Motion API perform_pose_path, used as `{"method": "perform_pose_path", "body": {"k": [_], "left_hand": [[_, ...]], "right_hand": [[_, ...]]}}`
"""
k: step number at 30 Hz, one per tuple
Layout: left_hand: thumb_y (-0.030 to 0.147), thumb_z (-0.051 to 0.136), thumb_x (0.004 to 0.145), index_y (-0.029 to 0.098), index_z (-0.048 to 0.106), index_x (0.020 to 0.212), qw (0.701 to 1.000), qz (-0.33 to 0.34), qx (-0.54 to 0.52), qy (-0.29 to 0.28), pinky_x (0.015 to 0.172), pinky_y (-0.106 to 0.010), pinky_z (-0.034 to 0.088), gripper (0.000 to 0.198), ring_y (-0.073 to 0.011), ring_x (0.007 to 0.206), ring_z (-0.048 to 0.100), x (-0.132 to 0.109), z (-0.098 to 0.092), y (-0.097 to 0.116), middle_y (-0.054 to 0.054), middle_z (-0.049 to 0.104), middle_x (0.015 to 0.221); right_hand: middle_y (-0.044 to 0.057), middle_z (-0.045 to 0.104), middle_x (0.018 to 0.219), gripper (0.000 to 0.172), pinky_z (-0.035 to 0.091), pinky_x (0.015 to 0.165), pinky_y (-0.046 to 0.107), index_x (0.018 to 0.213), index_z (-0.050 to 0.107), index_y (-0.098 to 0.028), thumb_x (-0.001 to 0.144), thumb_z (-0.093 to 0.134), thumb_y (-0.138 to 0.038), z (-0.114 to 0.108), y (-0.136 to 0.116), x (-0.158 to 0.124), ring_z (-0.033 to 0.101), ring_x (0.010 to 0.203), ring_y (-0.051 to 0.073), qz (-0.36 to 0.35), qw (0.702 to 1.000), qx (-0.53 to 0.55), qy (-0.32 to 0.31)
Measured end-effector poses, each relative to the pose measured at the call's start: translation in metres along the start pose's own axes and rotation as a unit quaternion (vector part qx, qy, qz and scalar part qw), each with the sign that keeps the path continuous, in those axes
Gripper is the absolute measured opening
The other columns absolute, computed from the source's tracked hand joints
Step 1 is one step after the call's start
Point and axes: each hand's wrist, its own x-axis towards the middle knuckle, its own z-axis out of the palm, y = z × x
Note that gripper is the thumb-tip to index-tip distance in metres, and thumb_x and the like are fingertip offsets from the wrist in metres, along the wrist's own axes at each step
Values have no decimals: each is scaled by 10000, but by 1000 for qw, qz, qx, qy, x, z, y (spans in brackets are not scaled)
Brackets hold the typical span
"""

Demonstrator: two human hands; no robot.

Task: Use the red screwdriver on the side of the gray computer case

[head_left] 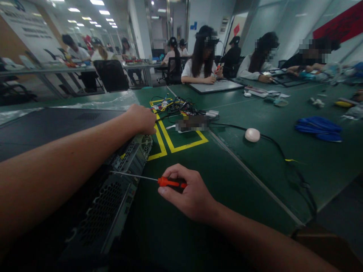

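A dark computer case (64, 119) lies flat on the left, its perforated back panel (106, 200) facing right. My right hand (193, 192) is closed round the handle of an orange screwdriver (167, 182). The long thin shaft points left, and its tip reaches the upper edge of the back panel; whether it sits in a screw I cannot tell. Across the case stretches my left arm. My left hand (141, 119) is at the far right corner of the case, above a round fan grille (146, 143), with its fingers curled; what they hold, if anything, is hidden.
Behind the case are tangled cables (181, 107) and yellow tape markings (188, 145) on the green table (235, 173). A pale rounded object (252, 135) lies beside a black cable (279, 147). Blue cloth (319, 128) rests at right. Several people sit across the table.
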Motion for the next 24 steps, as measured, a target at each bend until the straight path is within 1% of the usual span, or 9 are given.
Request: {"method": "perform_pose_path", "body": {"k": [2, 5, 7, 10, 13, 16, 18, 21, 24], "left_hand": [[527, 660, 911, 259, 828, 1394, 1000, -1, 13, -5, 1060, -525, 574, 577, -435, 1316, 717, -1, -1, 0, -202, 815, 1396], [511, 625, 927, 191, 801, 1436, 999, -2, 32, -11, 1049, -530, 584, 626, -443, 1283, 737, -2, -2, 1, -245, 796, 1417], [511, 618, 930, 168, 793, 1443, 999, 0, 36, -11, 1049, -527, 586, 642, -444, 1278, 741, -2, -3, 2, -257, 787, 1429], [507, 639, 919, 207, 805, 1430, 999, 2, 34, -7, 1055, -516, 583, 615, -430, 1289, 736, -1, -1, 1, -228, 809, 1398], [508, 686, 886, 247, 825, 1401, 1000, 0, 13, 5, 1062, -530, 577, 593, -434, 1285, 734, 0, 0, 1, -206, 833, 1354], [503, 728, 860, 229, 841, 1372, 1000, -8, -11, 9, 1070, -554, 568, 592, -464, 1287, 733, -1, -1, 2, -223, 822, 1374], [481, 739, 858, 206, 840, 1373, 1000, -12, -19, 4, 1086, -550, 555, 592, -471, 1304, 728, -1, -2, 2, -235, 803, 1413], [468, 702, 890, 187, 820, 1404, 1000, -14, -5, -7, 1088, -531, 551, 598, -456, 1314, 725, -1, -2, 3, -240, 784, 1445], [500, 681, 908, 205, 812, 1422, 1000, -12, 15, -9, 1082, -526, 550, 607, -446, 1321, 716, 0, -1, 2, -228, 790, 1436]], "right_hand": [[-37, 679, 783, 150, 465, 678, 302, 1000, 705, -224, 929, 806, -309, 0, 0, 0, 598, 677, 145, 1, 1000, 2, 1], [-30, 695, 812, 145, 472, 689, 303, 1013, 719, -218, 933, 810, -298, -1, 1, 0, 618, 700, 147, -2, 1000, 4, 4], [-32, 692, 819, 147, 465, 684, 297, 1011, 723, -215, 930, 818, -293, 0, 2, 1, 618, 699, 143, -8, 1000, 6, 7], [-37, 685, 813, 160, 457, 679, 291, 1005, 723, -214, 918, 836, -287, 1, 5, 1, 611, 693, 137, -18, 1000, 8, 14], [-33, 693, 822, 159, 463, 686, 290, 1012, 723, -214, 921, 833, -282, 2, 6, 1, 619, 700, 139, -22, 1000, 9, 14], [-30, 700, 828, 158, 467, 687, 288, 1017, 721, -217, 923, 831, -282, 1, 5, 0, 625, 705, 142, -19, 1000, 9, 12], [-34, 695, 814, 159, 463, 681, 288, 1016, 722, -220, 923, 831, -288, 1, 4, 0, 615, 693, 140, -14, 1000, 7, 12], [-33, 697, 809, 157, 462, 678, 291, 1014, 723, -225, 926, 828, -301, 0, 3, 0, 615, 693, 145, -9, 1000, 3, 13], [-30, 698, 810, 154, 467, 677, 294, 1011, 721, -224, 929, 821, -307, 0, 2, -1, 620, 691, 147, -6, 1000, 6, 9]]}}
